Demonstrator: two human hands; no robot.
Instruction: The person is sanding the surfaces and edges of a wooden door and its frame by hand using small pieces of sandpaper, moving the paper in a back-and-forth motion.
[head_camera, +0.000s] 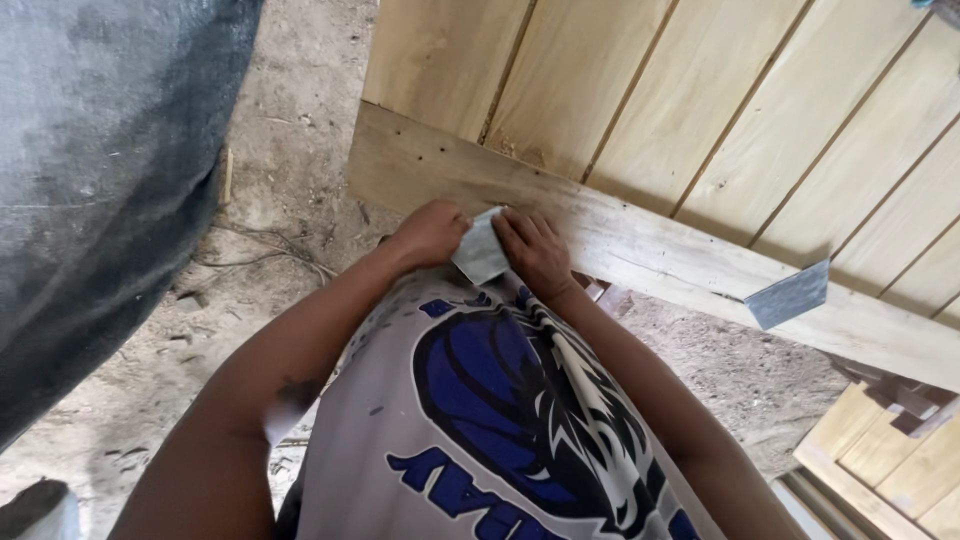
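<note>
While I look down, both of my hands are pressed on one small grey sheet of sandpaper (481, 248). My left hand (432, 232) is curled up and pinches the sheet at its 9 o'clock side. My right hand (535, 250) lies flatter, with its fingers laid over the sheet's 3 o'clock side. The sheet sits right at the near edge of the rough cross board (640, 250), close against my shirt (500, 420).

That cross board runs from 10 o'clock down to 4 o'clock. Behind it, toward 12 and 1 o'clock, are the smooth pale planks (700, 100) of a big wooden panel.

I think the good way to do this is to keep the sheet flat, push with both hands the same, and rub along the lines in the wood, not across them. I would keep my fingertips off the sharp edge so I don't get a splinter.

A second grey sheet (790, 294) hangs over the board edge at 3 o'clock, well apart from my hands.

I can't see any box, cup or bucket here, so nothing is holding anything. A big dark round thing (100, 180) fills the 9 o'clock side, and I can't tell what it is. Below is the dusty dirt ground (290, 200). At 4 o'clock there is another wooden piece (890, 450).
</note>
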